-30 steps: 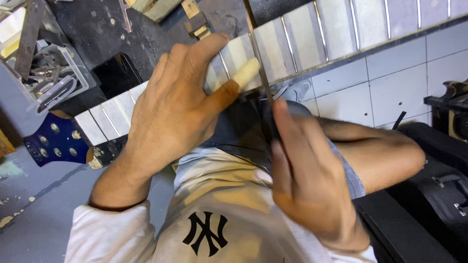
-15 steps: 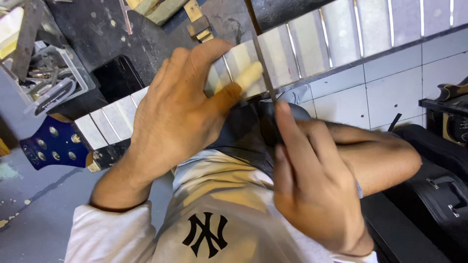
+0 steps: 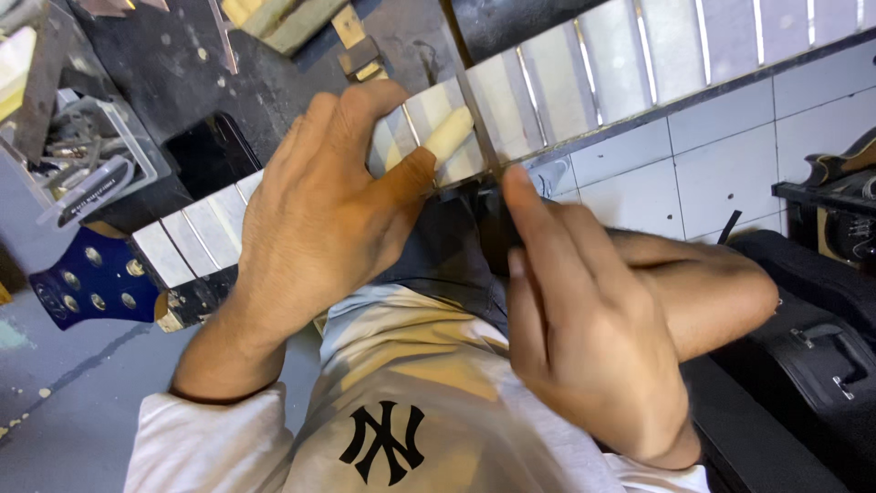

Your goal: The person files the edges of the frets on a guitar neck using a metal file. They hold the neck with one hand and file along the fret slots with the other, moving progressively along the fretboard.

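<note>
A guitar neck (image 3: 639,82) is laid diagonally across the frame, from the blue headstock (image 3: 87,283) at lower left to the upper right. It is clasped at centre by the left hand (image 3: 319,219), fingers wrapped over the top and the thumb pressed flat on the fretboard. A thin dark tool (image 3: 474,119) is pinched shut in the right hand (image 3: 584,347), its edge set against a fret beside the thumb. Compared with a second ago, little is altered: the neck is seen slightly further right, and the same grips are kept. A tray of tools (image 3: 82,173) is seen at upper left.
</note>
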